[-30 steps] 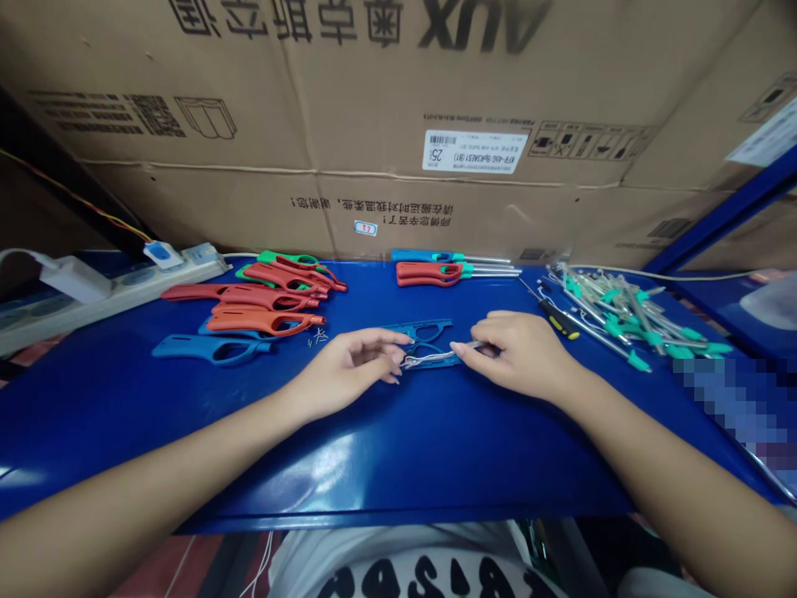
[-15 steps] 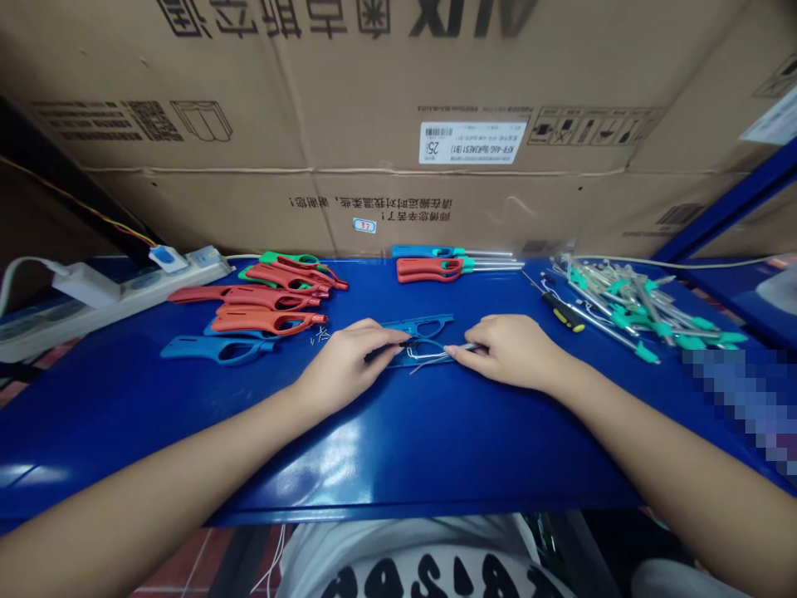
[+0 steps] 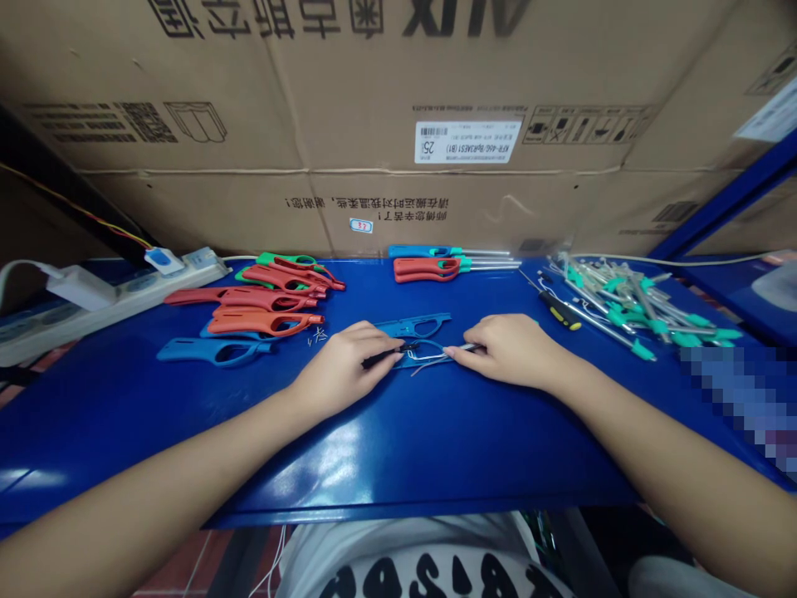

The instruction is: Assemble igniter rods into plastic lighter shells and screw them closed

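Note:
My left hand (image 3: 349,365) is closed with thumb and fingers on a slim black part (image 3: 377,359), whose inner end meets the wires. My right hand (image 3: 514,349) pinches a thin metal tube (image 3: 464,347), mostly covered by the fingers. A white wire (image 3: 427,357) runs between the two hands. Beneath them lies a blue lighter shell half (image 3: 429,342), partly hidden by my left hand. Just behind it is a second blue shell half (image 3: 411,325) with a trigger loop.
Red, orange, green and blue lighter shells (image 3: 267,322) lie at the left beside a power strip (image 3: 212,266). Lighters with metal tubes (image 3: 429,269) sit at the back. At the right are a yellow-black screwdriver (image 3: 560,311) and a pile of green-tipped tubes (image 3: 635,311). Cardboard (image 3: 349,187) stands behind.
The fingers of my left hand have shifted, and more of the black part now shows between them. My right hand stays in nearly the same place. The whole view has slid slightly.

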A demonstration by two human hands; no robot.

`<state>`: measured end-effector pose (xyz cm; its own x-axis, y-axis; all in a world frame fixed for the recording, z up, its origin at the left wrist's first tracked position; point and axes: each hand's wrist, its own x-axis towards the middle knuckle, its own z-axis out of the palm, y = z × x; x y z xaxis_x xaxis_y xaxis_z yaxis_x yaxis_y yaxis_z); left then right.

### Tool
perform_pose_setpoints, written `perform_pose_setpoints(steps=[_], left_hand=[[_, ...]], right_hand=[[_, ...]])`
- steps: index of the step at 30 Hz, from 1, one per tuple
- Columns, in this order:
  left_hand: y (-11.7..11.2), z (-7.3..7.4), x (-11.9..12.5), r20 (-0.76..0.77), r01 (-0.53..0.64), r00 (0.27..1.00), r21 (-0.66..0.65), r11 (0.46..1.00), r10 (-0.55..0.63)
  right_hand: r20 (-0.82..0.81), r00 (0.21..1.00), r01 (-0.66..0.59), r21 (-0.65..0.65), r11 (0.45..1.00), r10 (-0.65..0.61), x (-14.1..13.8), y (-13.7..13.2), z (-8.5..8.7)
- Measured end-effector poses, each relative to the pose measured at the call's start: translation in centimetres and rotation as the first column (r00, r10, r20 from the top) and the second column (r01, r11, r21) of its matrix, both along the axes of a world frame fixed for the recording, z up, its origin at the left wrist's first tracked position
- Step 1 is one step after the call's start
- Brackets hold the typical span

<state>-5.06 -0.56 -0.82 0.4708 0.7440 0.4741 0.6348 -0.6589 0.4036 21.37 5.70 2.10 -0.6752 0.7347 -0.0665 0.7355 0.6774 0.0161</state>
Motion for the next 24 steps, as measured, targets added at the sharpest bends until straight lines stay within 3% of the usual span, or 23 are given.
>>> perform_pose_setpoints(steps=[18,24], left_hand=[[-1.3,1.0,0.0,-0.289,-0.027,0.957,-0.032,0.999,0.017],[-2.0,1.4,0.4,-0.354,-0.053,0.935,-0.035,0.998,0.037]], right_hand=[[0.012,1.000,-0.002,0.009,1.000,0.002,0.0,-0.2,0.3],[-0.078,0.996,-0.039,-0.068,0.997,0.034,0.2,-0.3,0.7]])
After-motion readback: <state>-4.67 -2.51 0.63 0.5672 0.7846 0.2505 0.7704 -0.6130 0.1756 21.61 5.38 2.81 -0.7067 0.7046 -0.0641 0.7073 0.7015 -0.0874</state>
